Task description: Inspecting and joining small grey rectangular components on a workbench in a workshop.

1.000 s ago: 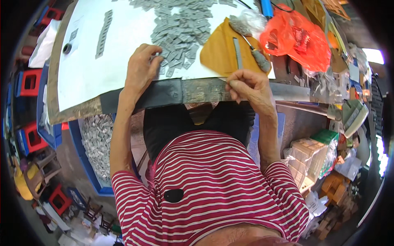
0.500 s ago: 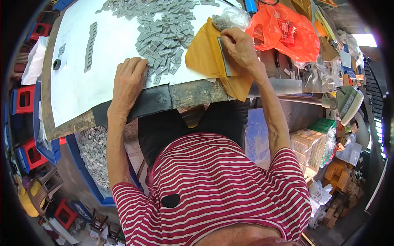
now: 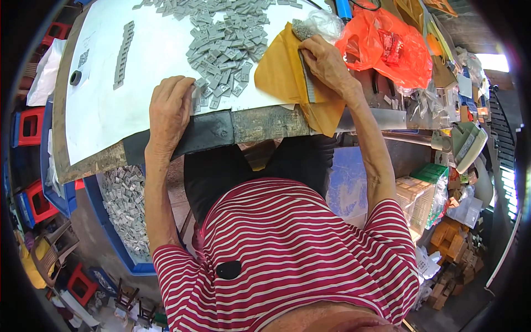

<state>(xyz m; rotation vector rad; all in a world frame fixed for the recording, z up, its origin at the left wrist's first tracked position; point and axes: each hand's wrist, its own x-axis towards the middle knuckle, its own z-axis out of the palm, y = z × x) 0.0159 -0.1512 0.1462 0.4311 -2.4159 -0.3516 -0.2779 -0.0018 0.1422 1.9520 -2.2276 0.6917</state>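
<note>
My left hand [image 3: 170, 113] is at the front edge of the white-covered table, fingers curled together beside the near end of a pile of small flat grey pieces [image 3: 224, 52]. Whatever those fingers may hold is hidden. On the right, my right hand [image 3: 327, 65] rests over a yellow-brown sheet [image 3: 279, 66], its thumb and fingers pinched at the top of a narrow grey strip [image 3: 308, 83] lying along the sheet. The lower corner of the sheet hangs over the table edge. A neat row of grey pieces [image 3: 123, 55] stands at the left.
A black ring [image 3: 76, 78] is on the left of the table. Past my right hand are a clear plastic bag [image 3: 323, 25], a red plastic bag [image 3: 381, 47] and dark-handled pliers [image 3: 380, 83]. Below the table, a blue bin [image 3: 105, 216] holds more grey pieces.
My left hand has drawn slightly left, away from the pile, with its fingers closer together. The right hand keeps its pinch on the strip. The whole view has shifted a little.
</note>
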